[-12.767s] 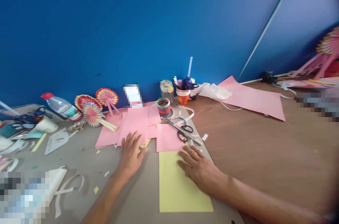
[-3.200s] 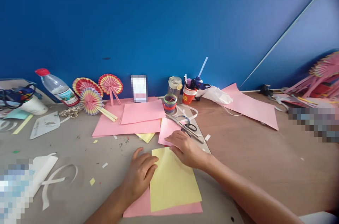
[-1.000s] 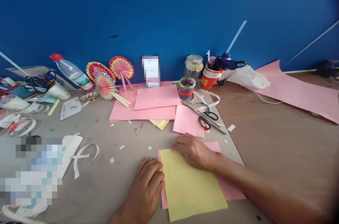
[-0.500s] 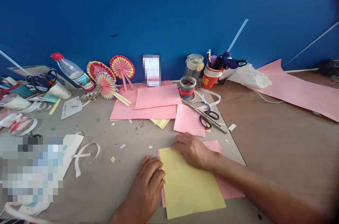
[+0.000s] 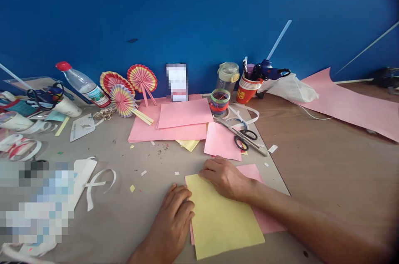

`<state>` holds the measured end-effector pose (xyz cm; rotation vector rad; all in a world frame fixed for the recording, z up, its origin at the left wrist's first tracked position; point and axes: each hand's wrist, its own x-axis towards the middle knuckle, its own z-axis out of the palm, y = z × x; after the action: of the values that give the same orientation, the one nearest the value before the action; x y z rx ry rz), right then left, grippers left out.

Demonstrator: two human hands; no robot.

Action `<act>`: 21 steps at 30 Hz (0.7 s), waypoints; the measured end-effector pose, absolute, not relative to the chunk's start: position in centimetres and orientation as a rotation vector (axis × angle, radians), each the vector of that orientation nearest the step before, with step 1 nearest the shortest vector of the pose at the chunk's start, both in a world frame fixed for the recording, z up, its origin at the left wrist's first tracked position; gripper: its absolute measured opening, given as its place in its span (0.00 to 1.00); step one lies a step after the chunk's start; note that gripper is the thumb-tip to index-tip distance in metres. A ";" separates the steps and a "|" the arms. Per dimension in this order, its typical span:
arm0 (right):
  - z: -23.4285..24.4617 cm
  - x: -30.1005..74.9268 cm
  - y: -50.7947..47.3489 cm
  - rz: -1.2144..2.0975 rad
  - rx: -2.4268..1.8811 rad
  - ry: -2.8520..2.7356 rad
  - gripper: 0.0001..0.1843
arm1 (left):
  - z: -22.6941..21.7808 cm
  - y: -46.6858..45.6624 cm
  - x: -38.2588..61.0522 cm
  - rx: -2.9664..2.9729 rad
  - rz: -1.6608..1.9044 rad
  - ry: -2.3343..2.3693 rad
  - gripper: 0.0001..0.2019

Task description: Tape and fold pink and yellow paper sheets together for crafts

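A yellow paper sheet lies over pink paper, whose edges show on its left and at the right beneath my forearm. My left hand has its fingers bent together against the left edge of the yellow sheet, fingertips pressing there. Across the sheet's top edge reaches my right hand, fingers curled down and pressed on the upper left corner. Its fingertips are partly hidden. Just beyond it lie a small pink sheet and black-handled scissors.
Folded paper fans lean near a bottle and a phone. Larger pink sheets, a thread-wrapped cup, and red paper cups holding tools stand toward the blue wall. Paper scraps dot the table.
The view has shifted slightly. Both hands keep their places on the yellow sheet, with hardly any visible movement.
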<state>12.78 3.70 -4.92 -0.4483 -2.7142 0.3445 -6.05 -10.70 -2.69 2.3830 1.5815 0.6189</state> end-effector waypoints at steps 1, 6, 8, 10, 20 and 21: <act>-4.9 12.8 3.7 0.338 -0.449 -2.719 0.13 | -2.7 -10.7 -6.1 2.385 0.619 1.578 0.10; -4.8 12.6 3.6 0.298 -0.459 -2.726 0.12 | -2.7 -10.7 -6.1 2.389 0.626 1.583 0.10; -4.8 12.5 3.5 0.277 -0.462 -2.726 0.11 | -2.7 -10.7 -6.1 2.391 0.619 1.593 0.10; -4.8 12.5 3.5 0.249 -0.466 -2.727 0.11 | -2.8 -10.7 -6.1 2.395 0.619 1.601 0.10; -4.3 14.2 4.5 0.179 -0.553 -2.762 0.11 | -3.7 -10.8 -6.3 2.402 0.638 1.593 0.10; -4.2 14.5 4.6 0.167 -0.563 -2.767 0.11 | -3.7 -10.8 -6.3 2.403 0.637 1.590 0.10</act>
<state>14.51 4.64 -4.21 -0.5630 -2.7670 0.1671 -6.32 -10.76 -3.74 2.4026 1.5896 0.6366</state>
